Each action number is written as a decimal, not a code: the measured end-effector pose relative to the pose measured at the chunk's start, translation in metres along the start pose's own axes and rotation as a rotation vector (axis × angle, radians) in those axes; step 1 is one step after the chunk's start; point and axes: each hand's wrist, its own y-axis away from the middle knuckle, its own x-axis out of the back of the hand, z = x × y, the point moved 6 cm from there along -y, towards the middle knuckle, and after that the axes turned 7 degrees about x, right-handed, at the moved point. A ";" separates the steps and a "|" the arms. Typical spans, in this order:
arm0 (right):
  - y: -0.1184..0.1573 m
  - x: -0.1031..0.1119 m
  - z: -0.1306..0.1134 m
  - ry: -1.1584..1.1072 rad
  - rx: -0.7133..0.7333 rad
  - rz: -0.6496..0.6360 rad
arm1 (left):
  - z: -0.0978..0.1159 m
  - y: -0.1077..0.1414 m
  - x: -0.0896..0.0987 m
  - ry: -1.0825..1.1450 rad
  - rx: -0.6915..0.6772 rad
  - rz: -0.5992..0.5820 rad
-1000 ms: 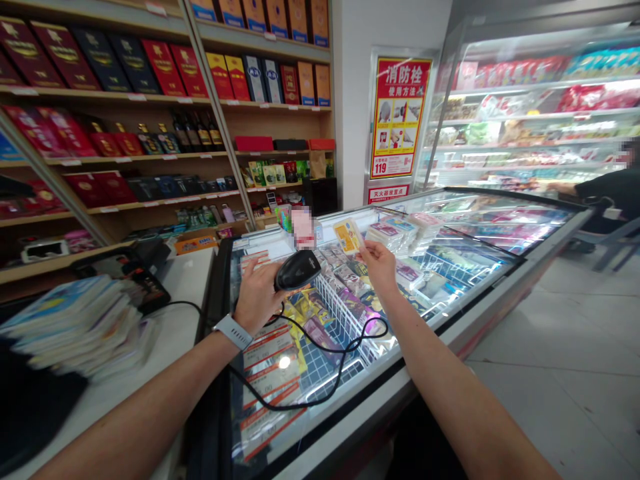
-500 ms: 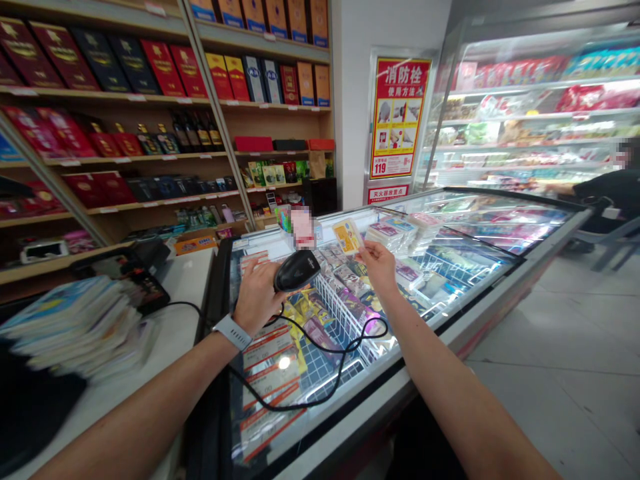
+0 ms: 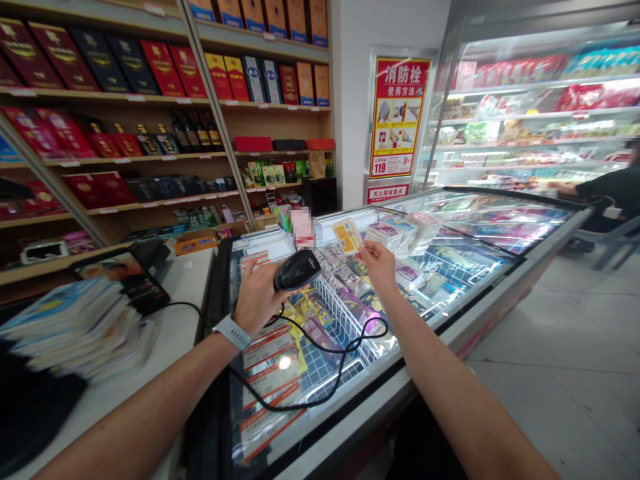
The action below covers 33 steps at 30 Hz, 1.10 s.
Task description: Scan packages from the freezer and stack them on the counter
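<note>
My left hand, with a pale watch strap on its wrist, is wrapped round a black barcode scanner. The scanner's front points right, towards a yellow and white card-like packet. That packet is pinched at its right edge between the thumb and fingers of my right hand. A black cable hangs in loops below the scanner, over the glass lid of a chest freezer. Behind my right hand, stacks of similar flat packets rest on the glass.
On the white counter at left are a pile of booklets or packs and a dark screen. Shelves with boxes and bottles stand behind. A person in black sits at the far right, by the lit refrigerated shelves.
Both my hands, the scanner and the packet stay almost where they were. The seated person at the far right has shifted slightly.
</note>
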 end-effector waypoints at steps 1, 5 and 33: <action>0.000 0.000 0.000 0.002 0.000 0.000 | 0.000 0.000 0.000 -0.001 0.003 -0.005; 0.001 0.000 -0.002 0.017 -0.004 0.006 | 0.000 0.000 0.000 -0.004 0.016 -0.018; 0.043 0.113 -0.067 0.978 0.522 -0.023 | -0.001 0.002 -0.004 0.000 -0.001 -0.024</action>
